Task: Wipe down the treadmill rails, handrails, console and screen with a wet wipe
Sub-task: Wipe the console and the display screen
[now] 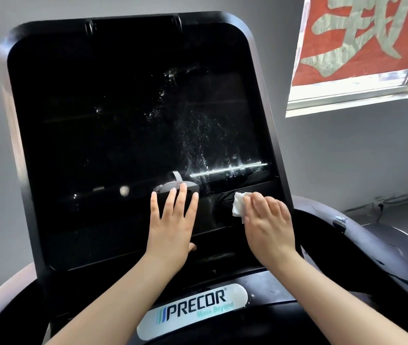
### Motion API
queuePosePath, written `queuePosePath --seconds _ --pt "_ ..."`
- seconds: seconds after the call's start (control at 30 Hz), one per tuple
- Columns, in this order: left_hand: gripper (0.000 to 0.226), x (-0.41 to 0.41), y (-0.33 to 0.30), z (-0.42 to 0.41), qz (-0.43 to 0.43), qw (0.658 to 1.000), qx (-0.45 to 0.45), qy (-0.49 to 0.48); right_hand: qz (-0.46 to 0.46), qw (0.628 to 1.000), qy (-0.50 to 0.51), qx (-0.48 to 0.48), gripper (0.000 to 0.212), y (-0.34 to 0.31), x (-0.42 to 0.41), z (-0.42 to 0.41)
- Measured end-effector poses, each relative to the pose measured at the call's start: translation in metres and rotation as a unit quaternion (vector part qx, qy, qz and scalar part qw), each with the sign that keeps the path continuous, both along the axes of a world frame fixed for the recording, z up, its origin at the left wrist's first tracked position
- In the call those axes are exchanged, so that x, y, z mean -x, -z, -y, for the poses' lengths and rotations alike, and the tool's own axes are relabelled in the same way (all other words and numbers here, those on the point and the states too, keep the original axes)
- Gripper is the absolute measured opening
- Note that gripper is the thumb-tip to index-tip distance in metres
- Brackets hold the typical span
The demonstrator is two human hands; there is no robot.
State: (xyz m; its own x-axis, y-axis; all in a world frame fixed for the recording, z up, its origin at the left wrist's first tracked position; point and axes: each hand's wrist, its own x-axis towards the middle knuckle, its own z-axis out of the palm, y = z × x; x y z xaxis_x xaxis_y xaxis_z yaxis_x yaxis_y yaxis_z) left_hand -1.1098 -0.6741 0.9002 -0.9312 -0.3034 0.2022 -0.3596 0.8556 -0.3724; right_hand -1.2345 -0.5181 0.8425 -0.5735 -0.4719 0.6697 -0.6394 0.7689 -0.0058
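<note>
A large black treadmill screen [128, 115] fills the head view, with wet streaks and droplets on its right half. My left hand [173, 220] lies flat on the lower part of the screen, fingers straight and spread. My right hand [267, 222] presses a crumpled white wet wipe [239, 204] against the lower right of the screen, near the frame's edge. Most of the wipe is hidden under the fingers. Below the screen sits the console [267, 285] with a white PRECOR badge [193, 310].
A dark curved handrail [382, 255] runs off to the right, with wet smears on it. Another handrail [3, 295] curves at the lower left. A window with a red banner [362, 41] is at the upper right, and cables [402, 196] lie on the floor by the wall.
</note>
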Motion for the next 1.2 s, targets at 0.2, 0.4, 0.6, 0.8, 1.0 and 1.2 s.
queuePosePath --seconds 0.2,0.4,0.6,0.8,1.0,1.2 --pt "0.11 0.001 0.002 0.0 -0.01 1.0 0.0 0.001 0.073 0.997 -0.031 -0.016 0.059 0.007 -0.032 0.028" --pt "0.11 0.0 0.006 0.003 -0.033 0.999 -0.005 0.008 0.098 0.982 -0.088 -0.137 0.069 0.024 -0.036 0.007" --pt "0.109 0.002 0.007 0.001 -0.022 1.0 -0.004 -0.001 0.184 0.98 0.038 -0.071 0.087 0.008 0.015 -0.027" --pt "0.111 0.001 0.008 0.0 -0.046 0.999 -0.008 0.005 0.086 0.989 -0.095 -0.066 0.072 0.004 -0.011 0.022" --pt "0.115 -0.002 0.005 0.003 -0.055 0.998 -0.009 0.021 0.032 0.974 -0.169 -0.149 0.069 0.031 -0.021 -0.008" --pt "0.108 0.001 0.006 0.001 -0.029 1.0 -0.007 0.004 0.116 0.992 -0.015 -0.057 0.08 0.016 0.019 -0.025"
